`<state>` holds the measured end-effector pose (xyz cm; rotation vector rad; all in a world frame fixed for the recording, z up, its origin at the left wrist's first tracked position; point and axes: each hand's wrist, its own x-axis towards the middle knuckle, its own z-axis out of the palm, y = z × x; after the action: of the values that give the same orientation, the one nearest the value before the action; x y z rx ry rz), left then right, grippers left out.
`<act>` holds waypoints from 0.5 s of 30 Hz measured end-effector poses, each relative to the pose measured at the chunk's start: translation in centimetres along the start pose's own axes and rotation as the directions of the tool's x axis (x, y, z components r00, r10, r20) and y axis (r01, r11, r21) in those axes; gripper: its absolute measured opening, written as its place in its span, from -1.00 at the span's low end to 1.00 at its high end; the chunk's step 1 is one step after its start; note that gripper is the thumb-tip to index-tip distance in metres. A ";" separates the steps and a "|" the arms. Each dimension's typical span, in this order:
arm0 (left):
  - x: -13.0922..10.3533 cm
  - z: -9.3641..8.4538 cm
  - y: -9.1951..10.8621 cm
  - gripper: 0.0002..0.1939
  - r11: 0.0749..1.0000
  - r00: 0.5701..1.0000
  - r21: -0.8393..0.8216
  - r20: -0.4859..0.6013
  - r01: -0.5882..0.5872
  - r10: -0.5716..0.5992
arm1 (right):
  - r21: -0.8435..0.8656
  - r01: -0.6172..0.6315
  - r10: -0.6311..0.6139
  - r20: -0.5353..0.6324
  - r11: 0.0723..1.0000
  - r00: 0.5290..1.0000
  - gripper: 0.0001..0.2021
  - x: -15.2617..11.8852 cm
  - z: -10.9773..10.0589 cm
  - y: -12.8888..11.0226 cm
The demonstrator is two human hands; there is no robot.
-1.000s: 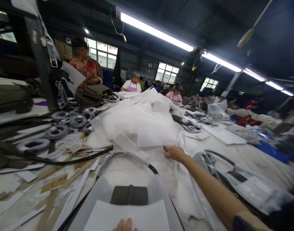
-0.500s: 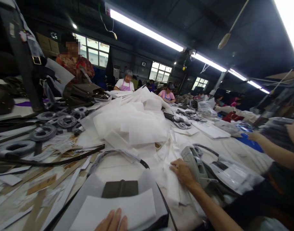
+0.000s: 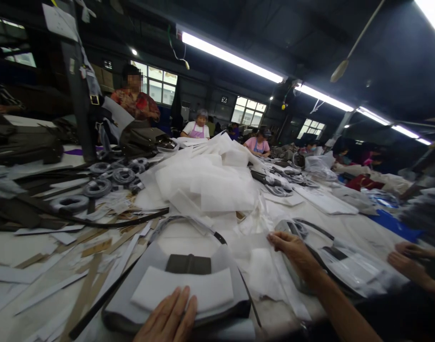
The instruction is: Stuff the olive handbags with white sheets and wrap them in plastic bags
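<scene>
A dark handbag [image 3: 113, 316] lies in front of me, covered with pale translucent wrapping and with its looped handle [image 3: 219, 236] stretched away from me. On top rests a folded white foam sheet [image 3: 188, 287], and beyond it a dark flap [image 3: 190, 264] shows. My left hand [image 3: 170, 313] lies flat on the foam sheet, fingers extended. To the right, my right hand [image 3: 294, 249] pinches the edge of a thin translucent white sheet [image 3: 251, 244]. Close by that hand stands a grey-green device [image 3: 283, 228], partly hidden behind it.
A heap of white sheets [image 3: 210, 180] rises mid-table. Coiled wrapped straps [image 3: 98, 187] and paper scraps [image 3: 96, 247] cover the left. Another wrapped bag [image 3: 360, 266] lies at right, near a co-worker's hands [image 3: 410, 261]. Other people sit across the table.
My right hand has moved from beside the grey-green device and now pinches a thin sheet. My left hand stays on the foam sheet. The view has shifted left.
</scene>
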<state>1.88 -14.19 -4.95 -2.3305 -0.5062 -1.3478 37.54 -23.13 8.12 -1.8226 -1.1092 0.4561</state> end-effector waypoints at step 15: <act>2.2 -3.7 0.6 -0.58 0.999 0.973 -0.010 0.227 -0.032 0.034 | 0.169 0.578 -0.601 0.155 0.798 0.784 -0.91 -6.6 10.6 -12.5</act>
<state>0.50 -16.36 -1.44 -2.5020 -0.5285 -1.0742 20.52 -21.10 12.47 -1.2460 -1.6834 0.3170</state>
